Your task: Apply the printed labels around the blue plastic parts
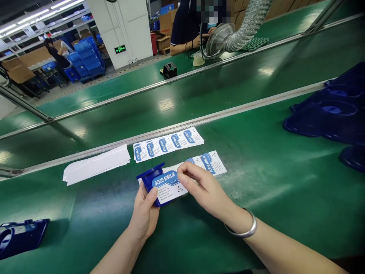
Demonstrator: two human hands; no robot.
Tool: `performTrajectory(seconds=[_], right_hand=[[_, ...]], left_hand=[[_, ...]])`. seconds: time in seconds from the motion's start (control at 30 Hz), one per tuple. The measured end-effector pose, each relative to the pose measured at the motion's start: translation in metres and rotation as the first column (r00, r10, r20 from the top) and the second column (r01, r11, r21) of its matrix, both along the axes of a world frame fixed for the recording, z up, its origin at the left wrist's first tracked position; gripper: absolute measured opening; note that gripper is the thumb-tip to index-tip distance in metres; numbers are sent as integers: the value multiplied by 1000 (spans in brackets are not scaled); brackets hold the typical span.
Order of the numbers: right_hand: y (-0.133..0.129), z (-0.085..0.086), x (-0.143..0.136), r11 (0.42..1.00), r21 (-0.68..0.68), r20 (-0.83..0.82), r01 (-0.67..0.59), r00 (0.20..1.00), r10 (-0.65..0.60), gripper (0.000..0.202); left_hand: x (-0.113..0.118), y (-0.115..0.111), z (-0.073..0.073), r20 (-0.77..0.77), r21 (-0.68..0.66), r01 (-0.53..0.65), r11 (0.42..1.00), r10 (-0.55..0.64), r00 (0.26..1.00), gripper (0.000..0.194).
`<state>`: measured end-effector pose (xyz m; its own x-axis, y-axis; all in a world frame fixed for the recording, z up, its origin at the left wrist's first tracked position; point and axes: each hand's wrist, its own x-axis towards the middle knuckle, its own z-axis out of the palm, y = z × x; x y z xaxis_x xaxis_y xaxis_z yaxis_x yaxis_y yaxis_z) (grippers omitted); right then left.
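Observation:
My left hand (145, 209) is closed around a dark blue plastic housing (150, 178) with a raised flange, thumb on its front. Across the front of the housing lies a white and blue label (168, 187) printed "DC52Q-5000L/H". My right hand (203, 186), a silver bangle on its wrist, pinches the label near its upper right corner; the fingertips hide that corner. Just behind this hand, a short label sheet (213, 163) lies flat on the bench. Farther back rests a stack of label sheets (168, 144) bearing several blue and white labels in a row.
White paper strips (98, 163) lie left of the label stack. Another blue housing (23, 236) is at the left edge, and several blue parts (327, 110) sit at the right. A metal rail (159, 131) borders the green bench. Across it, a person (188, 26) works beside a duct (248, 30).

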<state>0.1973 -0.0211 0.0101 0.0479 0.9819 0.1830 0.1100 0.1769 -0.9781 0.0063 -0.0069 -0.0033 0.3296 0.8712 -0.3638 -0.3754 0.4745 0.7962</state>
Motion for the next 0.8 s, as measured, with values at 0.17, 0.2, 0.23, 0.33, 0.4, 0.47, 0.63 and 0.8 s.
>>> performTrajectory(seconds=[0.17,0.2,0.23,0.33,0.4,0.47,0.63,0.8], right_hand=[[-4,1,-3,995,102,101,23,994,-34,39],[-5,1,-4,993,111,108,27,993,-39,39],[-5,0,-5,992,120,113,28,993,-42,39],[-7,0,-6,990,138,114,35,992,-51,38],[-8,0,-7,987,152,113,49,991,-66,37],[-8,0,-7,983,172,117,63,990,-84,37],[-6,1,-8,962,265,165,60,980,-107,36],[-6,-3,-13,943,329,218,41,969,-118,34]], left_hand=[[-1,-1,-3,5,42,-6,999,6,1000,44],[-1,0,-3,8,47,-6,999,6,1000,41],[-2,0,-4,8,51,-6,999,5,1000,38],[-3,0,-5,-9,44,6,999,-6,1000,33],[-3,0,-6,-17,36,7,999,-6,1000,36],[-3,0,-6,-12,27,0,1000,1,1000,41],[-5,0,-9,-2,-6,-6,1000,6,1000,50],[-11,-4,-17,71,-35,-28,999,30,997,40]])
